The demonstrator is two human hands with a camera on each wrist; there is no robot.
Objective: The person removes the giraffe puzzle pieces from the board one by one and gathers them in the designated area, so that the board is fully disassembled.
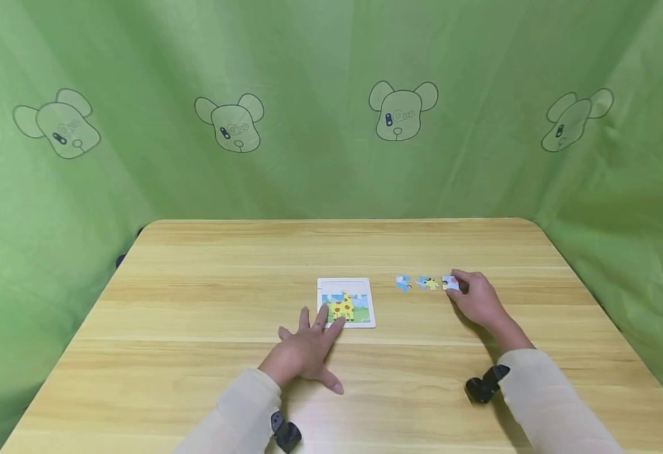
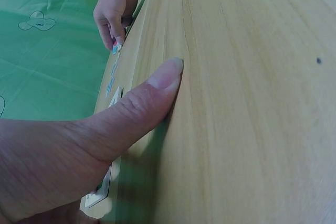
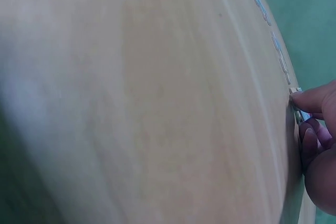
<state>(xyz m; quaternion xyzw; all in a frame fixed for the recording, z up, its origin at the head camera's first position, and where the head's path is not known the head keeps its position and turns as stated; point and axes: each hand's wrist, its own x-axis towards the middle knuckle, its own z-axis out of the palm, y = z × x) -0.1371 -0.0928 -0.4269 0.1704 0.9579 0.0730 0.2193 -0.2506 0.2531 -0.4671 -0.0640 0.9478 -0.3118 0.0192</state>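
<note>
Pale blue, the pinched puzzle piece [image 1: 450, 281] bears a reddish patch

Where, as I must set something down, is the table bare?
Free: the table left of the puzzle tray, and between tray and curtain. Crowded: the tray's near edge, at the left grip, and the row of puzzle pieces ending at the right grip.

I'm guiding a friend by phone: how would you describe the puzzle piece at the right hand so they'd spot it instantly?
On the wooden table, find the white puzzle tray with the giraffe, then the loose pieces to its right. The puzzle piece is the rightmost, pinched by the right hand. Unlike its neighbours, it shows a pinkish-red patch on pale blue.
</note>
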